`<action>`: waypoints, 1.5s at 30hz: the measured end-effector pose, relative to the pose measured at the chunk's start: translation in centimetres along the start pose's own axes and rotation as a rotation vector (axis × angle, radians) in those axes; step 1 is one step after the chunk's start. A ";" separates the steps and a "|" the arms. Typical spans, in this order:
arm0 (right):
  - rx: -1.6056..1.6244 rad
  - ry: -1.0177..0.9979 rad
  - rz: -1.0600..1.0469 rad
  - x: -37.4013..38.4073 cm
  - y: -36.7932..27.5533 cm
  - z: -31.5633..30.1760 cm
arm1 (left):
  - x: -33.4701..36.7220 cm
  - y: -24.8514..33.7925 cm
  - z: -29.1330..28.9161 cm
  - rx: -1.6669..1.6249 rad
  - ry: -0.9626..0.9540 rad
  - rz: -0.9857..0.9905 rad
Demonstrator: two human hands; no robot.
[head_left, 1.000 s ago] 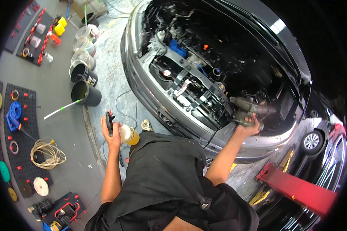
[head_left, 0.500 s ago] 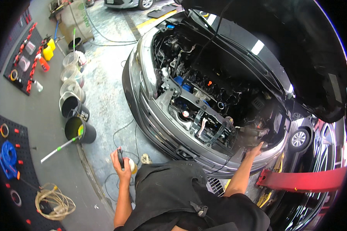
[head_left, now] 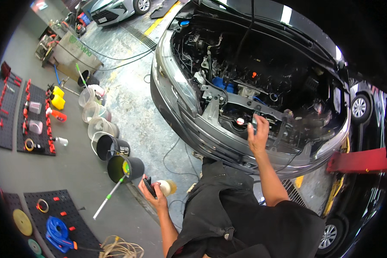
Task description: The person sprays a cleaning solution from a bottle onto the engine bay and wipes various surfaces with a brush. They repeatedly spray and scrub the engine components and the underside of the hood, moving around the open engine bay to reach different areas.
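Observation:
My left hand [head_left: 155, 195] is wrapped round the black handle of a spray gun [head_left: 148, 185]. A cup or bottle [head_left: 167, 187] with a cream top and yellowish contents shows beside the fingers, apparently part of the gun. My right hand [head_left: 259, 136] is raised over the front crossmember [head_left: 245, 102] of a grey car, its thumb and fingers apart. A dark patch shows between them; I cannot make out whether it is a thing or the engine bay behind. Close to these fingers is a white-and-red round cap [head_left: 240, 121]. The engine bay [head_left: 271, 77] lies exposed under the raised hood.
Several buckets [head_left: 125, 168] line the left wall, one with a green-and-white pole [head_left: 108, 200] leaning out. Pegboards [head_left: 36, 116] hold bottles and tools. A hose [head_left: 180, 174] snakes over the floor by the bumper. A red lift arm [head_left: 359, 161] stands at the right.
My right hand has moved from the right front corner of the engine bay leftward to the middle of the crossmember. My left hand still grips the spray gun. The view has turned.

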State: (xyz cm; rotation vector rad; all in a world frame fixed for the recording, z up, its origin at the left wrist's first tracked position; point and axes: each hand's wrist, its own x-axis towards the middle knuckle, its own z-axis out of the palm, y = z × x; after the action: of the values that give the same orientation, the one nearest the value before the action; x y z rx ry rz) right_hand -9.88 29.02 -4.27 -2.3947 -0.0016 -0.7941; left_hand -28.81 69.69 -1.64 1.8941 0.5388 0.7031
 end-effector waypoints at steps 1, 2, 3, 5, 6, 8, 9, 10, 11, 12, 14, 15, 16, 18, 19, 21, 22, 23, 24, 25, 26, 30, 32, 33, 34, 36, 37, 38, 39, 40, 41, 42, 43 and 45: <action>0.044 -0.042 -0.045 1.1 -2.1 1.4 | 1.1 0.1 -0.1 -0.014 0.002 -0.046; 0.163 -0.120 -0.005 1.7 -3.3 3.1 | 2.2 0.2 0.0 -0.011 -0.012 -0.047; 0.173 -0.160 -0.029 2.5 -4.4 4.5 | 3.5 0.4 0.2 -0.009 -0.027 -0.048; 0.216 -0.220 -0.068 4.8 -6.0 7.5 | 6.3 -0.1 1.3 -0.022 -0.033 -0.032; 0.266 -0.275 -0.041 5.0 -6.6 9.0 | 7.5 -0.8 1.3 -0.027 -0.052 -0.015; 0.310 -0.282 -0.063 6.6 -7.9 12.3 | 10.1 -2.1 2.0 -0.059 -0.072 0.025; 0.321 -0.295 -0.075 7.3 -8.2 13.9 | 11.4 -2.6 2.5 -0.075 -0.081 -0.010; 0.344 -0.296 -0.066 8.2 -9.0 15.6 | 12.8 -2.9 3.1 -0.087 -0.084 -0.014; 0.353 -0.316 -0.056 9.0 -9.4 17.3 | 14.6 -2.5 3.9 -0.083 -0.111 -0.055; 0.359 -0.342 -0.041 9.5 -9.9 18.7 | 16.2 -2.0 4.4 -0.075 -0.143 -0.102; 0.377 -0.351 -0.042 11.0 -11.4 20.9 | 19.4 -1.6 6.1 -0.065 -0.188 -0.085; 0.391 -0.353 -0.029 11.6 -12.1 22.1 | 21.3 -1.5 7.0 -0.066 -0.223 -0.056; 0.386 -0.393 -0.002 12.1 -12.7 22.9 | 23.0 -1.6 8.0 -0.073 -0.254 -0.029; 0.336 -0.403 -0.016 13.5 -13.5 23.5 | 26.4 -3.6 10.2 -0.097 -0.307 0.045; 0.321 -0.433 0.016 14.0 -13.5 23.5 | 28.1 -2.0 11.9 -0.120 -0.346 0.055; 0.295 -0.460 0.040 15.2 -14.1 23.1 | 31.6 -0.4 14.9 -0.165 -0.397 0.110; 0.298 -0.487 0.069 15.6 -14.2 22.4 | 32.8 -0.6 16.3 -0.183 -0.413 0.151; 0.261 -0.522 0.084 15.6 -13.9 22.0 | 34.1 0.5 17.5 -0.208 -0.411 0.173; 0.226 -0.555 0.101 15.6 -13.5 21.6 | 35.2 1.3 19.2 -0.243 -0.412 0.187; 0.203 -0.579 0.119 15.9 -13.6 21.7 | 36.6 2.6 20.2 -0.266 -0.454 0.191; 0.214 -0.592 0.161 16.1 -13.7 21.7 | 38.1 3.5 20.9 -0.280 -0.497 0.191; 0.180 -0.560 0.220 17.4 -14.0 22.1 | 44.3 3.3 24.6 -0.381 -0.579 0.148; 0.165 -0.527 0.246 20.2 -14.6 23.2 | 47.1 4.7 26.3 -0.467 -0.581 0.109; 0.160 -0.492 0.251 21.5 -14.6 24.1 | 48.6 4.6 27.1 -0.476 -0.591 0.097; 0.154 -0.452 0.250 23.2 -14.6 25.1 | 50.1 4.3 28.0 -0.489 -0.597 0.089; 0.105 -0.399 0.249 26.7 -14.3 27.2 | 53.0 3.8 29.6 -0.474 -0.573 0.107; 0.074 -0.365 0.252 28.9 -14.1 28.4 | 54.7 3.3 30.3 -0.469 -0.592 0.099; 0.054 -0.333 0.261 31.0 -13.9 30.0 | 56.2 2.4 30.5 -0.452 -0.614 0.094; 0.026 -0.310 0.242 33.8 -12.9 31.7 | 58.0 1.5 31.2 -0.440 -0.612 0.141; 0.032 -0.274 0.239 36.4 -11.9 33.5 | 59.5 0.4 31.7 -0.425 -0.612 0.180; 0.041 -0.219 0.254 39.3 -10.8 35.1 | 61.2 -0.5 32.7 -0.419 -0.614 0.218; -0.029 -0.201 0.235 42.6 -9.6 36.5 | 62.6 -1.1 33.5 -0.384 -0.619 0.242; -0.031 -0.148 0.198 45.7 -8.3 38.0 | 64.1 -1.5 34.2 -0.353 -0.622 0.267; -0.239 -0.123 0.124 51.8 -4.1 40.9 | 66.5 -2.5 35.6 -0.327 -0.660 0.215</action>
State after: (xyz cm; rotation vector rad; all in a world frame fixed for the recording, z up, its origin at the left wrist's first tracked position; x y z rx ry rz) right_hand 54.04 45.53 0.15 -2.6356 0.2008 -0.6179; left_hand 43.82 89.96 -0.14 1.7487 -0.1905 0.2422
